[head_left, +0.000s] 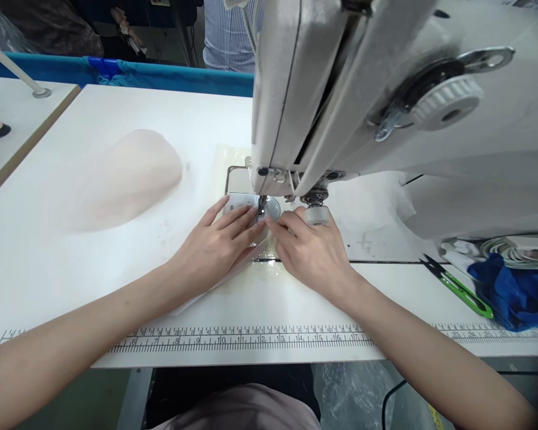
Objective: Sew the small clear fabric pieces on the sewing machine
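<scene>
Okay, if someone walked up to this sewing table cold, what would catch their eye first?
The big white sewing machine fills the upper right, and both hands meet under its needle: the left hand and right hand press a small pale piece of fabric flat on the table. To the left lies a pile of pale pink fabric; at the right edge, green-handled snips lie beside blue cloth.

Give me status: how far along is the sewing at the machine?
Done: nothing finished shows near the needle; a pale fabric stack lies to the left on the table. In hand: left hand and right hand press a thin white piece flat at the presser foot of the sewing machine. Left: no seam is visible; green thread snips lie untouched.
</scene>
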Action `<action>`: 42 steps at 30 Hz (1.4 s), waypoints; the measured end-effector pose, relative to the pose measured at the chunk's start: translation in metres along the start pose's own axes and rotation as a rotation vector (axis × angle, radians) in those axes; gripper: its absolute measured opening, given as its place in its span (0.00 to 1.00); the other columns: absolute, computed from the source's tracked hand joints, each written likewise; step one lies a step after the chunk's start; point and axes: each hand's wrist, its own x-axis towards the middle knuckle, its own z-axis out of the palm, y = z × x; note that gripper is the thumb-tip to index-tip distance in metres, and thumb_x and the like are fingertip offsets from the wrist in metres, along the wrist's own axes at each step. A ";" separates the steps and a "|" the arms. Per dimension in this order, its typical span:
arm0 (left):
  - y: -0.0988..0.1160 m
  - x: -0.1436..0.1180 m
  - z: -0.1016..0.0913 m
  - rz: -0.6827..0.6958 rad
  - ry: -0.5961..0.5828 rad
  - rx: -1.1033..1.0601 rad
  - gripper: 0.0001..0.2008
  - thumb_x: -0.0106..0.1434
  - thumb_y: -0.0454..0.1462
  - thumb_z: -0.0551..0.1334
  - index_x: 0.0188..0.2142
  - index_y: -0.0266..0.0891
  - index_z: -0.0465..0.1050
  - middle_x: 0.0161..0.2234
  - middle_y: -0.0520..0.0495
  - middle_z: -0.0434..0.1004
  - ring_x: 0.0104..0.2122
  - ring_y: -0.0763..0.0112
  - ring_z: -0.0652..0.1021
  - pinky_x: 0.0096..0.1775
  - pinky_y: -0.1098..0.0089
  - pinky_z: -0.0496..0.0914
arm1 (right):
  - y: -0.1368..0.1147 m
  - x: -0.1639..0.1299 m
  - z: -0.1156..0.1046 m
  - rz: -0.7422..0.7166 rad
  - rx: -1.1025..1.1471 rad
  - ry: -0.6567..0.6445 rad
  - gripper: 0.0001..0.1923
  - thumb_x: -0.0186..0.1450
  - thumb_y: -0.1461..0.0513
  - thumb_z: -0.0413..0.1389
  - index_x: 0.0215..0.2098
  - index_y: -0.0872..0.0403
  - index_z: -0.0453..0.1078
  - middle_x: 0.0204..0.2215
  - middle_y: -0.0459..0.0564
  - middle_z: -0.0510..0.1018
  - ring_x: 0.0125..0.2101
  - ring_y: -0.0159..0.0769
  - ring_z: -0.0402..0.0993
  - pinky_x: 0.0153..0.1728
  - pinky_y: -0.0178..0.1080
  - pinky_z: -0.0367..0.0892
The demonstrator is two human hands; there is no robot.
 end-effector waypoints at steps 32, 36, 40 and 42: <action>-0.024 0.025 -0.022 -0.215 -0.201 -0.503 0.22 0.71 0.46 0.54 0.26 0.40 0.78 0.23 0.50 0.67 0.20 0.75 0.68 0.22 0.71 0.63 | 0.008 0.004 0.001 0.283 0.497 0.094 0.11 0.71 0.61 0.53 0.36 0.56 0.77 0.27 0.46 0.81 0.29 0.33 0.73 0.32 0.37 0.63; -0.021 0.015 -0.017 -0.100 -0.117 -0.352 0.19 0.71 0.46 0.55 0.31 0.42 0.80 0.27 0.50 0.70 0.21 0.77 0.68 0.21 0.71 0.60 | 0.008 0.000 -0.005 0.135 0.421 0.068 0.10 0.71 0.62 0.54 0.34 0.52 0.77 0.26 0.41 0.81 0.31 0.31 0.74 0.35 0.37 0.60; -0.010 0.004 -0.014 0.124 0.031 -0.037 0.11 0.69 0.42 0.58 0.41 0.46 0.80 0.31 0.49 0.76 0.26 0.71 0.72 0.23 0.68 0.59 | 0.005 -0.003 -0.013 -0.068 0.203 0.051 0.12 0.70 0.66 0.54 0.30 0.51 0.75 0.35 0.40 0.84 0.38 0.33 0.75 0.39 0.41 0.58; -0.004 0.000 -0.015 0.191 0.061 0.086 0.10 0.69 0.39 0.59 0.46 0.46 0.78 0.39 0.48 0.81 0.34 0.66 0.77 0.30 0.65 0.65 | 0.003 -0.003 -0.015 -0.098 0.154 0.070 0.12 0.68 0.69 0.54 0.29 0.52 0.74 0.38 0.39 0.84 0.39 0.33 0.75 0.40 0.41 0.59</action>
